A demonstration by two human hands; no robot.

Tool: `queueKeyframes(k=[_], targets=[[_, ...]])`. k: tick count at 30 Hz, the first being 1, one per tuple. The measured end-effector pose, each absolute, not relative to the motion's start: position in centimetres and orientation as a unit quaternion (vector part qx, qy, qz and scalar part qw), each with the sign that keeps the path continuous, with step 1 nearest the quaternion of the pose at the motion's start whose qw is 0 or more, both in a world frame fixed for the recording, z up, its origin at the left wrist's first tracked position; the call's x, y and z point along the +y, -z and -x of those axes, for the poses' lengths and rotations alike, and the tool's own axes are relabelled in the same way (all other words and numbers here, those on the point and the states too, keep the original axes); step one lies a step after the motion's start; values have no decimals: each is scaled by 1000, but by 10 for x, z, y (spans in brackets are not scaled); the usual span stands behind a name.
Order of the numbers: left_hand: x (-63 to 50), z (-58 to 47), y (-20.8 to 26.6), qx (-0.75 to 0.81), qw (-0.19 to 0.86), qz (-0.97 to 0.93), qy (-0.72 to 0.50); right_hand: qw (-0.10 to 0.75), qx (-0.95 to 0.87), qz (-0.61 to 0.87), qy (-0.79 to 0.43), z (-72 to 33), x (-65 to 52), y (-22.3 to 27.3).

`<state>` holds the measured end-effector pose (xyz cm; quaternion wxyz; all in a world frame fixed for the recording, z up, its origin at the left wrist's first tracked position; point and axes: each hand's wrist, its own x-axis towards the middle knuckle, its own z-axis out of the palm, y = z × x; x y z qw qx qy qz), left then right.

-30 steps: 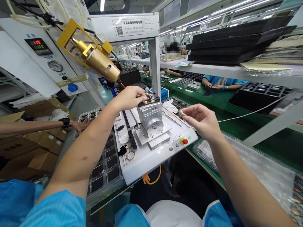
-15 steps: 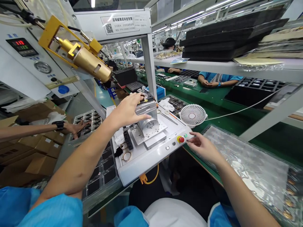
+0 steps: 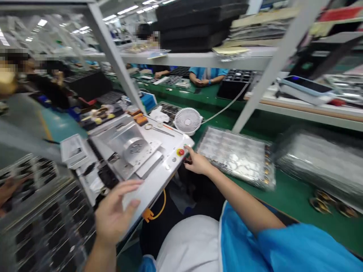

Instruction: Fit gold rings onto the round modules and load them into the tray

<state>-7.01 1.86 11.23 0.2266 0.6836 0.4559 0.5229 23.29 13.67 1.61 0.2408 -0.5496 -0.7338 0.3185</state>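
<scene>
My right hand is at the front right corner of the white machine base. Its index finger reaches out to the green button, apparently touching it, while the other fingers curl loosely and hold nothing. Beside that button is a red emergency stop button on a yellow ring. My left hand hovers over the front left edge of the base, thumb and fingers spread, nothing between them. Behind it stands a metal fixture with a round disc. Tweezers lie on the base toward the back.
A white fan stands behind the base. Plastic-covered trays lie on the green bench to the right. Black trays fill the lower left, with another person's hand there. A frame post rises behind the base.
The view has swung right. My left hand has come away from the fixture toward the base's front edge. My right index finger has extended onto the green button.
</scene>
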Motion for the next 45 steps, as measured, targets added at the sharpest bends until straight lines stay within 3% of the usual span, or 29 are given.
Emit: queueKeyframes(k=[4, 8, 13, 19, 21, 24, 26, 32, 38, 45], targets=[[1, 21, -34, 531, 477, -533, -454, 275, -700, 545, -370, -234, 130, -17], [-7, -18, -6, 487, 594, -395, -504, 384, -647, 394, -527, -224, 85, -6], [-9, -31, 4, 437, 685, -310, -494, 436, -695, 363, -441, -209, 37, 5], [-3, -36, 9, 439, 681, -291, -509, 412, -740, 391, -360, -217, 30, -5], [-2, -34, 9, 440, 674, -302, -511, 380, -727, 487, -300, -249, 32, -14], [-4, -26, 11, 447, 671, -307, -506, 320, -554, 745, -189, -329, 30, -25], [-7, -22, 15, 459, 675, -299, -495, 301, -452, 828, -141, -386, 23, -27], [-12, -30, 19, 473, 698, -291, -452, 250, -283, 912, -160, -461, 5, -9], [-18, -37, 15, 470, 676, -316, -471, 361, -218, 883, -204, -463, 7, -11], [-22, -32, 13, 459, 680, -316, -477, 543, -127, 746, -364, -471, 18, -20]])
